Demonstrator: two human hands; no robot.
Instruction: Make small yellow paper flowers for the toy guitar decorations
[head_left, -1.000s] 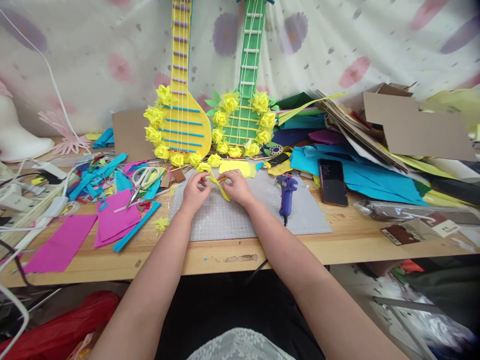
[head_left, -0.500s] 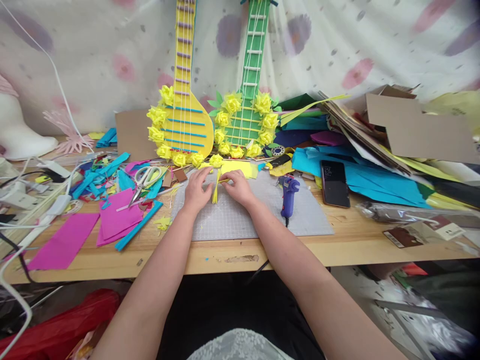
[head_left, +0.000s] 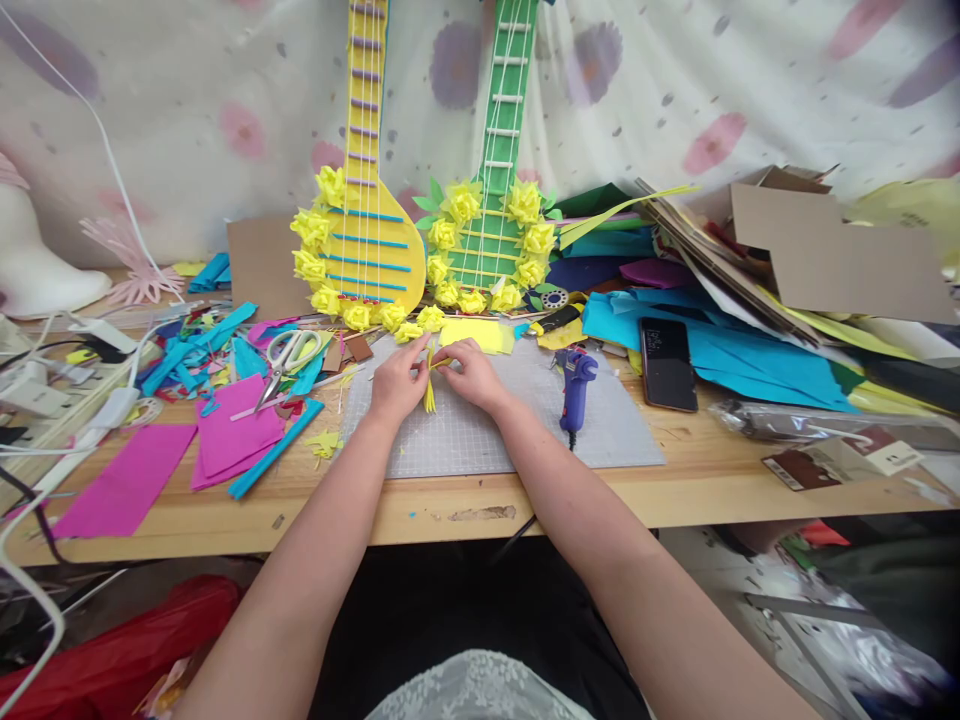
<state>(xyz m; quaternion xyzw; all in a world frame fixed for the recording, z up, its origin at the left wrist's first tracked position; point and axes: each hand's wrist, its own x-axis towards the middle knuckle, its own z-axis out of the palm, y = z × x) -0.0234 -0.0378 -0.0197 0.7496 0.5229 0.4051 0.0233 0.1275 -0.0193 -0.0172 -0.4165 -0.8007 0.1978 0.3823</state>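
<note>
both hands are on the grey cutting mat [head_left: 600, 430] in the middle of the counter [head_left: 675, 490]. left hand [head_left: 396, 378] and right hand [head_left: 472, 373] each have a fingertip grip on a folded yellow paper strip [head_left: 430, 385], pinched between them just above the mat, its loose ends hanging down. purple glue gun [head_left: 576, 385] sits just right of the right hand, scissors [head_left: 289, 358] off to the left among paper scraps, phone [head_left: 665, 363] further right. two paper guitars with yellow flowers [head_left: 420, 260] lean right behind.

Matt yellow paper strip [head_left: 430, 385] over a grey gridded mat [head_left: 480, 440]; smooth light wooden table [head_left: 675, 490]; glossy phone [head_left: 666, 364].
</note>
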